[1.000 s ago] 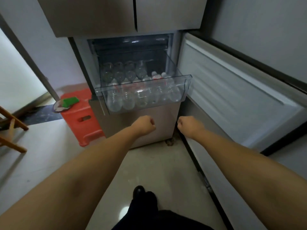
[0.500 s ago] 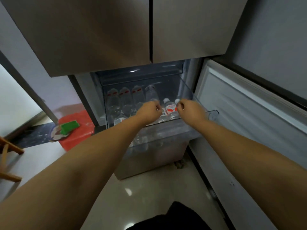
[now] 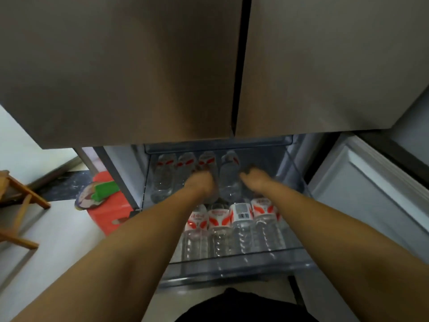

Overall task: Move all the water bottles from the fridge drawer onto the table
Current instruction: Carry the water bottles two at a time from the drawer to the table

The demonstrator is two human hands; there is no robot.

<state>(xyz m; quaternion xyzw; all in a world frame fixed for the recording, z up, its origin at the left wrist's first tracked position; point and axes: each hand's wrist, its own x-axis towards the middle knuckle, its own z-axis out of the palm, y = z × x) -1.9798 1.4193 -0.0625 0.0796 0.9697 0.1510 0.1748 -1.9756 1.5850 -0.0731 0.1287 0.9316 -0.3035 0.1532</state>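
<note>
This looks like a home kitchen. A tall fridge with two closed brushed-metal upper doors [image 3: 120, 73] stands over an open clear fridge drawer [image 3: 232, 273] packed with red-labelled water bottles [image 3: 241, 219]. Beside it a red plastic stool [image 3: 104, 217] and a wooden chair frame [image 3: 21, 201] stand on a pale glossy tiled floor [image 3: 58, 247].

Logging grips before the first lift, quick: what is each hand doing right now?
Left hand: over the back-row bottles, blurred; grip cannot be told.
Right hand: the same, blurred; cannot be told.
</note>
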